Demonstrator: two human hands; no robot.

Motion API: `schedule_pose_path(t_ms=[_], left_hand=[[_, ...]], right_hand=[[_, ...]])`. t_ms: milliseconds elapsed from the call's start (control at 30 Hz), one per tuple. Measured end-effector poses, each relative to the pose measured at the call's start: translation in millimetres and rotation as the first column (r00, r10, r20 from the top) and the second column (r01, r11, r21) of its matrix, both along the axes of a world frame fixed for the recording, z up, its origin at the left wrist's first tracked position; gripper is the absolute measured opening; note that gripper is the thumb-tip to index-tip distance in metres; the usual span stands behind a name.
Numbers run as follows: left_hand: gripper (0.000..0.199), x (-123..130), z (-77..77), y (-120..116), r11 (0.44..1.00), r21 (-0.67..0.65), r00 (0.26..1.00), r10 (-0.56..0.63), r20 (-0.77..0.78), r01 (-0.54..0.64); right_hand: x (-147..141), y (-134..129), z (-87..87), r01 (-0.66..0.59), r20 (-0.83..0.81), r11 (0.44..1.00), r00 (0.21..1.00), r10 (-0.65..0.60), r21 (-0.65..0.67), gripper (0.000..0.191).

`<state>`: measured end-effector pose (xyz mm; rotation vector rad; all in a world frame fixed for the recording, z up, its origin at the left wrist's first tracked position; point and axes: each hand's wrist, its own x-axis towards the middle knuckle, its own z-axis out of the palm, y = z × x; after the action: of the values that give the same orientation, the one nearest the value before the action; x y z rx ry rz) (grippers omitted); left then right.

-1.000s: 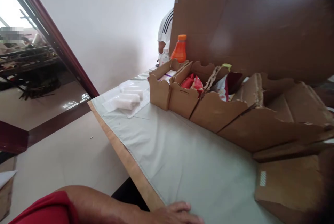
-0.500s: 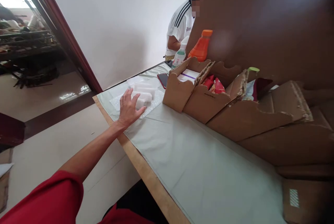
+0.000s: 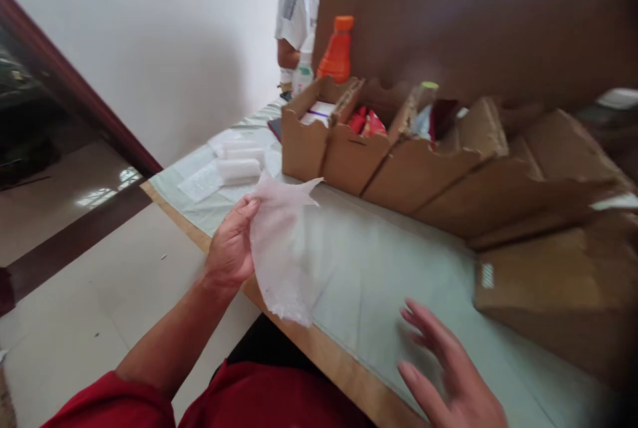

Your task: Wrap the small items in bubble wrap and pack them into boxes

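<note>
A thin, whitish, translucent sheet (image 3: pixel 282 248) hangs from my left hand (image 3: pixel 232 238), pinched between thumb and fingers near its upper left edge. It looks like bubble wrap and is over the table's front edge. My right hand (image 3: pixel 443 371) is over the cloth at the lower right, fingers apart, holding nothing. Behind my left hand, white rolled pieces (image 3: pixel 239 169) rest on flat clear wrap (image 3: pixel 202 181) at the table's far left end.
Cardboard bins (image 3: pixel 399 172) with packets line the back of the pale cloth (image 3: pixel 349 242). An orange bottle (image 3: pixel 337 52) and a whitish bottle (image 3: pixel 302 72) stand behind them. A person in a white shirt (image 3: pixel 298 6) is beyond. A cardboard box (image 3: pixel 543 275) sits at right.
My left hand has come back from the rolls toward the front edge and now holds a sheet. My right hand has entered at the lower right. The view has shifted to the right.
</note>
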<state>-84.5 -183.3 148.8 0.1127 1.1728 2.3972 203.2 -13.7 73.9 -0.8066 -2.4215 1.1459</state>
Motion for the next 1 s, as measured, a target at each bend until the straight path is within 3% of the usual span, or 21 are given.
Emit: schedule_pose_path(t_ms=[33, 67, 100, 167, 233, 300, 367, 400, 467, 600, 667, 767, 867, 933, 1000], left_hand=[[0.014, 12, -1.4, 13, 0.997, 0.02, 0.996, -0.071, 0.056, 0.07], [0.014, 23, -3.8, 25, 0.99, 0.038, 0.983, -0.143, 0.114, 0.139], [0.014, 34, -6.8, 38, 0.977, 0.055, 0.962, -0.212, 0.173, 0.205], [0.014, 53, -12.9, 58, 0.947, 0.091, 0.904, -0.321, 0.281, 0.308], [0.014, 67, -18.0, 74, 0.918, 0.124, 0.847, -0.396, 0.355, 0.377], [0.013, 74, -22.6, 85, 0.894, 0.137, 0.808, -0.445, 0.386, 0.427], [0.013, 73, -27.9, 95, 0.888, 0.103, 0.811, -0.452, 0.372, 0.448], [0.013, 71, -31.0, 100, 0.894, 0.064, 0.829, -0.436, 0.35, 0.443], [0.015, 64, -37.7, 111, 0.909, -0.055, 0.882, -0.386, 0.27, 0.414], [0.017, 57, -48.8, 129, 0.892, -0.215, 0.915, -0.371, 0.157, 0.398], [0.019, 62, -52.9, 125, 0.874, -0.246, 0.907, -0.392, 0.152, 0.419], [0.023, 74, -59.6, 99, 0.821, -0.332, 0.885, -0.437, 0.161, 0.465], [0.03, 83, -65.2, 58, 0.733, -0.458, 0.862, -0.463, 0.207, 0.503], [0.034, 86, -65.0, 36, 0.67, -0.514, 0.839, -0.493, 0.233, 0.536], [0.038, 85, -61.0, 26, 0.613, -0.54, 0.803, -0.546, 0.239, 0.577]], right_hand=[[-12, -1, 0.6, -0.023, -0.079, 0.983, 0.997, 0.009, -0.181, 0.069], [-24, -1, 1.4, -0.07, -0.181, 0.929, 0.983, 0.004, -0.363, 0.079], [-35, -2, 2.4, -0.126, -0.248, 0.841, 0.969, -0.01, -0.526, 0.088], [-53, -5, 4.8, -0.161, -0.294, 0.664, 0.951, -0.093, -0.73, 0.097], [-60, -12, 7.8, -0.194, -0.295, 0.502, 0.947, -0.129, -0.843, 0.094], [-54, -21, 10.5, -0.245, -0.304, 0.372, 0.947, -0.107, -0.895, 0.079], [-39, -28, 12.1, -0.27, -0.306, 0.289, 0.948, -0.087, -0.919, 0.063], [-29, -30, 12.3, -0.252, -0.287, 0.278, 0.953, -0.094, -0.927, 0.059], [-8, -28, 12.1, -0.159, -0.216, 0.318, 0.964, -0.153, -0.935, 0.056], [28, -7, 10.6, 0.16, -0.087, 0.552, 0.915, -0.393, -0.818, 0.055], [42, 10, 8.9, 0.323, -0.083, 0.632, 0.847, -0.526, -0.704, 0.054], [57, 39, 2.5, 0.513, -0.152, 0.641, 0.701, -0.696, -0.571, 0.052], [66, 61, -6.6, 0.614, -0.236, 0.619, 0.591, -0.772, -0.489, 0.047], [70, 68, -10.5, 0.621, -0.229, 0.636, 0.609, -0.759, -0.458, 0.047], [74, 70, -11.1, 0.586, -0.181, 0.686, 0.689, -0.702, -0.432, 0.051]])
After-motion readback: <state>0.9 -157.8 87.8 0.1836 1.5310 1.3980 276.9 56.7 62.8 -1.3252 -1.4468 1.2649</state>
